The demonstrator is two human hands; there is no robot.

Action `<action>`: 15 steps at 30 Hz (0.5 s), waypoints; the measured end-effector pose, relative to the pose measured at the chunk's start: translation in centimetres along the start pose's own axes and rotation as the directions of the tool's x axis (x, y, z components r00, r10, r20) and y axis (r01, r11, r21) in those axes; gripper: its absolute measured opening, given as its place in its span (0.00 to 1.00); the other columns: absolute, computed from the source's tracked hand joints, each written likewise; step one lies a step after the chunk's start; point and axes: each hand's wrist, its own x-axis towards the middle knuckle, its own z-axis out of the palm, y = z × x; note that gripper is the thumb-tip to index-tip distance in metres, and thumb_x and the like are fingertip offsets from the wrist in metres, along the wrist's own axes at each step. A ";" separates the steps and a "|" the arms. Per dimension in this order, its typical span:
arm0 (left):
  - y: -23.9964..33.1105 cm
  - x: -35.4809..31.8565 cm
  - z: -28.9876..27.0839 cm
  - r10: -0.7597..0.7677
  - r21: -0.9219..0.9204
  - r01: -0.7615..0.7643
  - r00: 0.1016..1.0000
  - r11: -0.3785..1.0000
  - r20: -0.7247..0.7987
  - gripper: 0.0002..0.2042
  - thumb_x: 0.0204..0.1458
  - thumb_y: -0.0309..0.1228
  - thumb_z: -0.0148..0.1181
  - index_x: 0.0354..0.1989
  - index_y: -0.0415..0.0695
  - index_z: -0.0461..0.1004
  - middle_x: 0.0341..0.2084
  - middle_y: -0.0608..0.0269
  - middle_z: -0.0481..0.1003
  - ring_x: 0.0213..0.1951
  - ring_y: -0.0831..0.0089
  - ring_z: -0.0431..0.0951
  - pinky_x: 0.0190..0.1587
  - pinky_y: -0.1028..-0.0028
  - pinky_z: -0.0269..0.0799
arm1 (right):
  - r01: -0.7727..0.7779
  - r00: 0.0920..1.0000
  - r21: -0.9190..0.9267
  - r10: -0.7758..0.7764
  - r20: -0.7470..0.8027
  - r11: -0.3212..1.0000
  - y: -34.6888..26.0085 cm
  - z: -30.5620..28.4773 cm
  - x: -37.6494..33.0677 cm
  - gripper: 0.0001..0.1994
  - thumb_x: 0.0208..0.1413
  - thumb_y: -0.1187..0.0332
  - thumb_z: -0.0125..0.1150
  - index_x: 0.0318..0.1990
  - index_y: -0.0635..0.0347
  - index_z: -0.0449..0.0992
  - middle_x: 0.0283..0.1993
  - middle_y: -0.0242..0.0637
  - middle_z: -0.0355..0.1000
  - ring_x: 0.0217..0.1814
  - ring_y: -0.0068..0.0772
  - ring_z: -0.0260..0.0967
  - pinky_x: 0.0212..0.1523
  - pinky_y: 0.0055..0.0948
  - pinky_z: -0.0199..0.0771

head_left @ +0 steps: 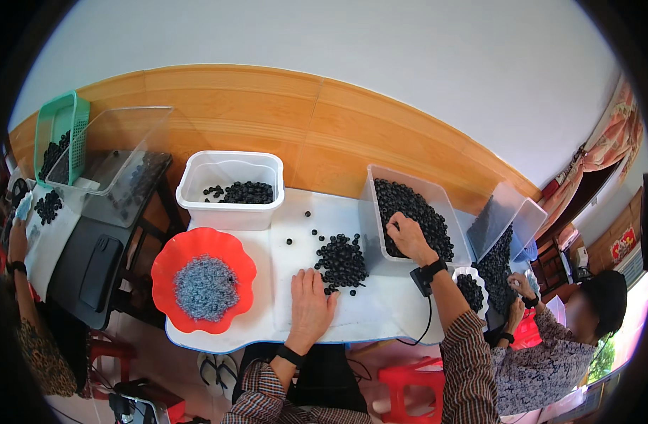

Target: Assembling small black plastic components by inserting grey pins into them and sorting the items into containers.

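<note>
Curling over black beads [426, 212] at one o'clock, right hand [409, 237] seems gathering, grip unclear; left hand [312, 304] lies flat; firm grasp likely needed next.

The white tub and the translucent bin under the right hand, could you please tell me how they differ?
The white tub has bright white walls; the translucent bin has cloudy grey ones.
The white tub holds a small batch of black pieces, leaving bare floor; the translucent bin is far fuller.
The right hand is over the translucent bin; no hand is at the white tub.
Both are open-topped and stand on the table.
</note>
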 end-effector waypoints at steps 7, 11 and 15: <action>0.1 0.2 -0.2 0.012 0.000 -0.012 1.000 1.000 0.011 0.30 0.52 0.36 0.62 0.55 0.23 0.62 0.55 0.35 0.63 0.60 0.39 0.60 0.65 0.46 0.52 | 0.013 0.945 0.028 -0.003 -0.328 1.000 -3.8 -2.5 0.2 0.09 0.59 0.66 0.56 0.39 0.64 0.71 0.33 0.52 0.74 0.36 0.54 0.73 0.38 0.40 0.72; 0.1 0.1 -0.5 0.002 -0.011 -0.002 1.000 1.000 0.024 0.30 0.52 0.36 0.62 0.55 0.23 0.62 0.55 0.34 0.63 0.60 0.38 0.59 0.65 0.46 0.52 | 0.232 0.895 -0.019 -0.221 -0.387 0.973 -9.0 -1.8 0.5 0.07 0.59 0.69 0.55 0.40 0.62 0.70 0.34 0.53 0.71 0.41 0.57 0.68 0.39 0.49 0.69; -0.1 0.0 -0.4 0.008 -0.005 -0.008 1.000 1.000 0.003 0.30 0.51 0.35 0.62 0.55 0.24 0.62 0.56 0.35 0.63 0.60 0.38 0.59 0.65 0.46 0.52 | 0.259 0.940 -0.074 -0.269 -0.210 0.963 -13.6 2.8 -1.0 0.08 0.60 0.68 0.53 0.41 0.63 0.68 0.37 0.55 0.67 0.38 0.59 0.69 0.37 0.49 0.72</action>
